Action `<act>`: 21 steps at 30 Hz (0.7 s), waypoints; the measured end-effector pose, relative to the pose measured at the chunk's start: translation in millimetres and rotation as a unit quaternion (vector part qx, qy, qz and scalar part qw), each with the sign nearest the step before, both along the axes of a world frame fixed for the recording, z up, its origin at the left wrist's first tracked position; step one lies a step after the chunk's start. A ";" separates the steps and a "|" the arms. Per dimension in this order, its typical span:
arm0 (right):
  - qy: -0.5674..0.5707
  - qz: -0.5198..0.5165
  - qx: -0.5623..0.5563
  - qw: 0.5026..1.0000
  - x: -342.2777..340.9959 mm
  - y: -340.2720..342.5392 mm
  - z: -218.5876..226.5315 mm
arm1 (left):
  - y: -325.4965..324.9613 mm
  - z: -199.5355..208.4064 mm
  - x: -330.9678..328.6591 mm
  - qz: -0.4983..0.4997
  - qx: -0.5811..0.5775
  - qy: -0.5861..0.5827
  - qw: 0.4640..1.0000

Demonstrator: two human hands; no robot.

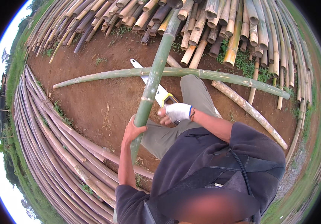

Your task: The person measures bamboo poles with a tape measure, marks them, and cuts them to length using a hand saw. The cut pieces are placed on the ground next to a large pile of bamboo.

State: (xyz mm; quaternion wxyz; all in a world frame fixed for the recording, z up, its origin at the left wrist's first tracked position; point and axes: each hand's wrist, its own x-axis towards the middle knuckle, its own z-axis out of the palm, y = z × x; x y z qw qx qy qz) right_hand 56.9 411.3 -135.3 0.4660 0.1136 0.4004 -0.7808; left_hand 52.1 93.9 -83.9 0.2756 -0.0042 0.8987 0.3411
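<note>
My left hand (132, 130) is wrapped round a thick green bamboo pole (154, 80), its thumb across the near side. The pole slants from beside my left arm up toward the stacked bamboo. It crosses over a longer, thinner green bamboo pole (104, 76) lying crosswise. A hand saw (159, 92) with a pale blade and a yellow-and-black handle passes beneath both poles. In a white glove with bare fingertips, my right hand (176, 112) hovers by the saw handle, partly covering it. Its fingers point left, loosely bent and apart, with nothing visible in them.
Cut bamboo poles (227, 22) are piled ahead, their ends facing me. Another stack of long brown poles (74, 153) lies at left. A mottled bamboo length (250, 112) rests on the reddish soil (89, 108) at right. My bent knee (196, 87) sits close beside the saw.
</note>
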 end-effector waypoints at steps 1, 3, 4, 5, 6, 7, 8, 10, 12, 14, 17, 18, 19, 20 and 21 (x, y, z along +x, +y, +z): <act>-0.003 -0.093 0.000 0.996 -21.8 14.8 -8.3 | -27.3 -6.0 25.8 0.013 -0.021 0.021 0.999; 0.054 -0.224 0.002 0.973 -73.1 58.2 -19.3 | -46.8 23.7 61.8 0.012 -0.042 -0.037 0.998; 0.018 -0.306 0.003 0.952 -103.5 65.2 -17.4 | -67.0 30.1 85.2 0.018 -0.068 -0.056 0.996; 0.018 -0.349 0.002 0.937 -131.6 74.9 -10.4 | -87.3 33.3 106.8 0.022 -0.092 -0.075 0.993; 0.058 -0.394 0.006 0.917 -157.0 86.4 -12.6 | -106.6 34.1 127.2 0.032 -0.079 -0.097 0.992; 0.086 -0.379 0.000 0.921 -183.2 101.3 -11.5 | -128.1 32.3 146.1 0.040 -0.067 -0.117 0.990; 0.048 -0.420 -0.009 0.906 -204.0 97.5 -1.7 | -152.6 25.8 172.1 0.045 -0.081 -0.146 0.985; 0.059 -0.462 -0.023 0.885 -234.0 104.3 -8.1 | -185.7 16.1 210.8 0.035 -0.084 -0.183 0.979; 0.012 -0.475 0.039 0.879 -238.2 75.0 -7.5 | -215.5 8.8 265.5 0.039 -0.085 -0.208 0.974; -0.028 -0.445 0.035 0.894 -193.7 21.4 -3.6 | -243.1 -8.5 334.7 0.063 -0.094 -0.236 0.965; -0.036 -0.419 0.002 0.907 -120.4 -7.6 -9.8 | -262.1 2.2 369.4 0.052 -0.204 -0.284 0.935; -0.054 -0.397 -0.030 0.916 -97.3 -16.2 -17.5 | -258.2 22.6 348.7 0.096 -0.170 -0.296 0.935; -0.070 -0.386 -0.038 0.919 -72.6 -24.8 -24.8 | -252.8 41.3 318.0 0.139 -0.136 -0.309 0.931; -0.088 -0.366 -0.049 0.925 -48.3 -42.8 -20.1 | -236.3 63.1 295.5 0.204 -0.047 -0.286 0.935; -0.105 -0.363 -0.038 0.925 -20.5 -60.5 -9.6 | -216.3 82.5 265.4 0.231 0.011 -0.243 0.942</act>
